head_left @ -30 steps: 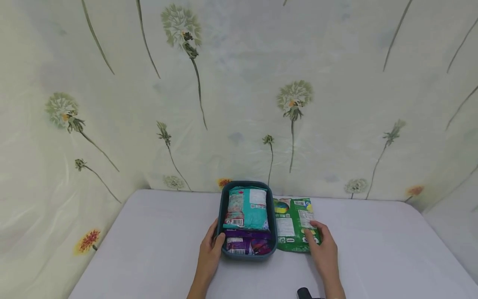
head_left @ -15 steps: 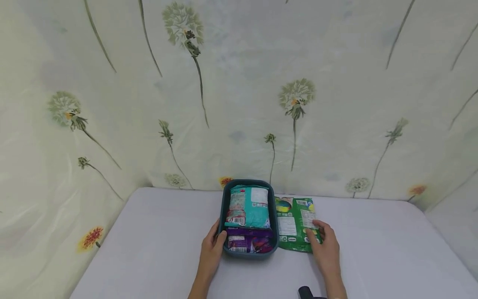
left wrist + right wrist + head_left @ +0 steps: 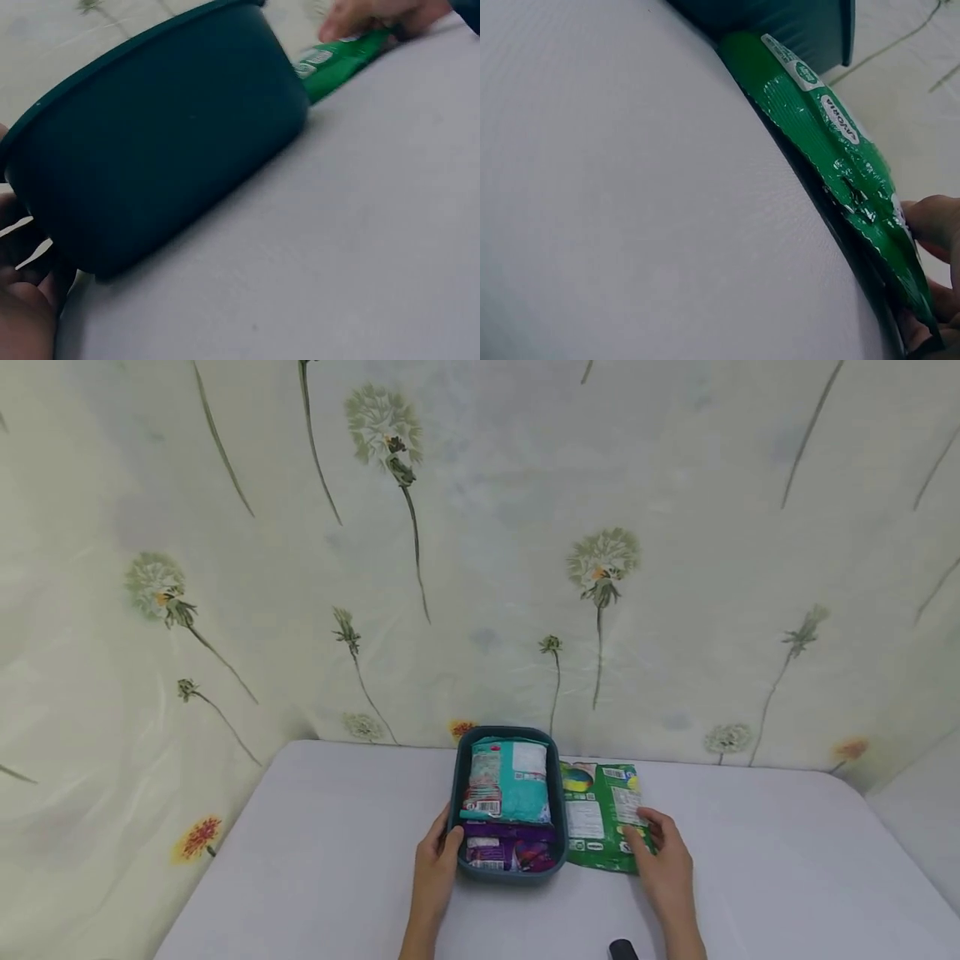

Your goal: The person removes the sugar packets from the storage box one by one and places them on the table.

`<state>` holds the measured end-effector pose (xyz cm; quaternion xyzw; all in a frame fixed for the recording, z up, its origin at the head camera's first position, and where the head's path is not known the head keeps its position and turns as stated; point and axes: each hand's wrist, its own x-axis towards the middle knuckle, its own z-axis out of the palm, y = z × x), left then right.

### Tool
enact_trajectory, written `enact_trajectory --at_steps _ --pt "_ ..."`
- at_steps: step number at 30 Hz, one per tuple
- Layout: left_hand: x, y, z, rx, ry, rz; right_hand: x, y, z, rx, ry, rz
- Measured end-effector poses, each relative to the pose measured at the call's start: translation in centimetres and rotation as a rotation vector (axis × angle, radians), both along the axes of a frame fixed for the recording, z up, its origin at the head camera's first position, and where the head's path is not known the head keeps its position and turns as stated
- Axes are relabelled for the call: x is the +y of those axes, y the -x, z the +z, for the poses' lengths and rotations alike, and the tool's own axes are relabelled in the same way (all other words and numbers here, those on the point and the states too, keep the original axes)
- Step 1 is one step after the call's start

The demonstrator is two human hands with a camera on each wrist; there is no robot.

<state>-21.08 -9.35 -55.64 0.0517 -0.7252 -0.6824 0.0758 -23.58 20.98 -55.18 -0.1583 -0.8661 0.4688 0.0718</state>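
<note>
One bin (image 3: 512, 878) on the desk (image 3: 337, 827), left hand (image 3: 437, 864) gripping its side, presumably to steady it — right hand (image 3: 666, 864) pinching the green pack (image 3: 602, 827), lying just beside, by its edge, likely for easy purchase.

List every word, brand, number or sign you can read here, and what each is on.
"AVORIA": oval label on the green packet; first letter unclear.
Other print on the green packet: too small or blurred.
Print on the teal packet: too small.
Print on the purple packet: too small.
Bin: no text on the sides shown.
</note>
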Motion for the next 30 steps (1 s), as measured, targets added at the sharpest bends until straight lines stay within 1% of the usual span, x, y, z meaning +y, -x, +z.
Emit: enact_trajectory --at_steps 3,7,12,15,18,22,26,28,30 --pt "0.2 0.1 0.0 0.000 0.005 0.025 0.2 0.0 0.0 -0.001 0.022 0.015" --pt "0.8 0.1 0.0 -0.011 -0.009 0.080 0.6 0.1 0.2 0.015 0.027 0.039" --pt "2.0 0.1 0.1 -0.016 -0.001 0.139 1.4 0.1 0.9 0.050 0.008 0.027" --pt "2.2 0.4 0.3 -0.019 0.001 0.161 1.6 0.2 1.4 0.053 0.018 0.029" --pt "2.0 0.5 0.4 -0.034 0.005 0.170 1.5 0.2 1.7 0.032 0.059 0.036" --pt "1.7 0.4 0.5 -0.046 0.017 0.165 1.3 0.1 1.9 -0.002 0.121 0.020" --pt "1.5 0.2 0.3 -0.052 0.024 0.159 1.1 -0.2 2.0 -0.018 0.162 -0.013" --pt "1.4 0.1 0.1 -0.054 0.027 0.160 1.0 -0.4 2.3 -0.023 0.178 -0.027" --pt "1.4 0.1 0.1 -0.058 0.025 0.160 0.9 -0.6 2.7 -0.034 0.217 -0.048"
